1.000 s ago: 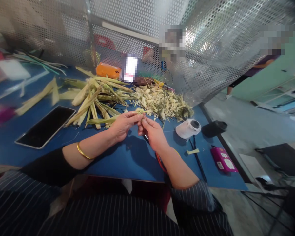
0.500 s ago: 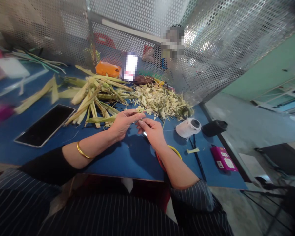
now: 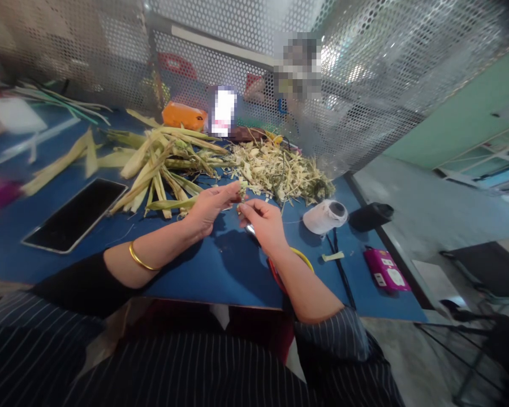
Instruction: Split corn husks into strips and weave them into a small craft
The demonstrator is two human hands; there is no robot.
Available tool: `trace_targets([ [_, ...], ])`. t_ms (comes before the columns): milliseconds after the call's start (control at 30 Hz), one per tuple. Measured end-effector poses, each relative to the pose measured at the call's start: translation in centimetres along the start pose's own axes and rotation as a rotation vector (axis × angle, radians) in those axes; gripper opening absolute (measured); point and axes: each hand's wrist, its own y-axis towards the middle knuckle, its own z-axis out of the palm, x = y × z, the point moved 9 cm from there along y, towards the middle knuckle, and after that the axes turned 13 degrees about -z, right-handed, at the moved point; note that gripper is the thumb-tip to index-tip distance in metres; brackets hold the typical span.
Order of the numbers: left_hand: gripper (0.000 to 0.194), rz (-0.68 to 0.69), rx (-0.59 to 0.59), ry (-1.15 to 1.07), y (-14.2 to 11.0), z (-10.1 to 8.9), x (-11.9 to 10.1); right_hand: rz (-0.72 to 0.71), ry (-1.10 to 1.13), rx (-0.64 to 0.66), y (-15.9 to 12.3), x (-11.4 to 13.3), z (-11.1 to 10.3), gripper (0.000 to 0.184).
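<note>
My left hand [image 3: 210,206] pinches a long green-yellow leaf strip [image 3: 169,204] near its right end, just above the blue table [image 3: 220,271]. My right hand [image 3: 263,223] is curled in a pinch close beside it, fingertips almost meeting the strip's frayed tip; what it grips is too small to make out. A metal tool with red and yellow handles [image 3: 297,257] lies under my right wrist. Behind the hands lies a bundle of long leaf strips [image 3: 165,161] and a heap of shredded leaf scraps [image 3: 280,172].
A dark phone [image 3: 74,215] lies at left. A white thread spool [image 3: 324,217], a black object [image 3: 371,215] and a pink box [image 3: 385,271] sit at right. An orange pack [image 3: 184,116] stands by the perforated metal screen [image 3: 365,73]. The table's edge runs along the right.
Both hands have shifted slightly up and away with the strip. The right hand's fingers have drawn a little closer to the strip's tip. A person at the far right has left the view.
</note>
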Motion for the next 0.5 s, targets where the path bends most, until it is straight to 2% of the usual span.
trace_targets([
  [133, 0.033, 0.063, -0.138, -0.075, -0.2, -1.2, -0.8, 0.012, -0.001, -0.013, 0.0, -0.2, -0.1, 0.020],
  [200, 0.029, 0.072, -0.166, -0.091, -0.2, -1.5, -0.9, 0.028, 0.012, -0.013, 0.0, -0.2, -0.1, 0.020],
  [367, 0.034, 0.004, -0.119, -0.127, 0.1, -1.1, -0.1, 0.087, 0.107, -0.036, -0.2, -0.5, 0.0, 0.020],
  [500, 0.029, 0.030, -0.022, 0.014, -0.2, -0.1, -0.3, 0.077, 0.104, -0.028, -0.2, -0.5, 0.1, 0.022],
])
